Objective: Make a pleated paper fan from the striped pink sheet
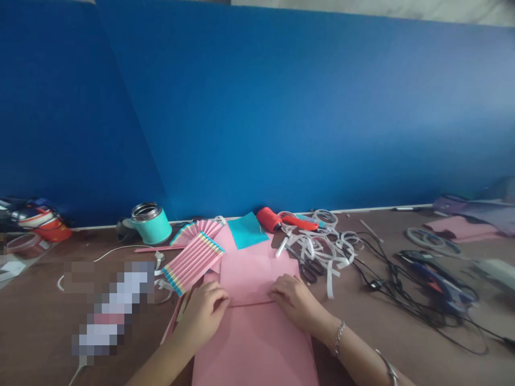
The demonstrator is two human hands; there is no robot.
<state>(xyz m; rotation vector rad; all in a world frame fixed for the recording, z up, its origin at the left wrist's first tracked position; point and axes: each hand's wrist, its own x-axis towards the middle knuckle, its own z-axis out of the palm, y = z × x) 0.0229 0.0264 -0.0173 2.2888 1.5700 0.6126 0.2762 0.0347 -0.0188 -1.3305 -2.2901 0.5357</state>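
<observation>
A pink paper sheet (247, 276) lies in front of me on a larger pile of pink paper (255, 348). At its near left corner my left hand (207, 305) is closed, thumb and fingers pinching the edge. My right hand (295, 300) pinches the same near edge at the right, its fingers curled. Between the hands a narrow darker line runs along that edge. Just beyond my left hand rests a pleated pink paper piece (193, 262) with blue and yellow ends. A fanned pleated piece (197, 231) is behind it.
A blue paper square (247, 230), a red thread spool (269, 219), curled white strips (317, 244) and dark-handled scissors (311, 271) lie beyond the paper. A turquoise mug (152, 224) stands back left. Black cables (396, 289) and a blue tool (446, 287) are at right. A blue partition (257, 107) rises behind.
</observation>
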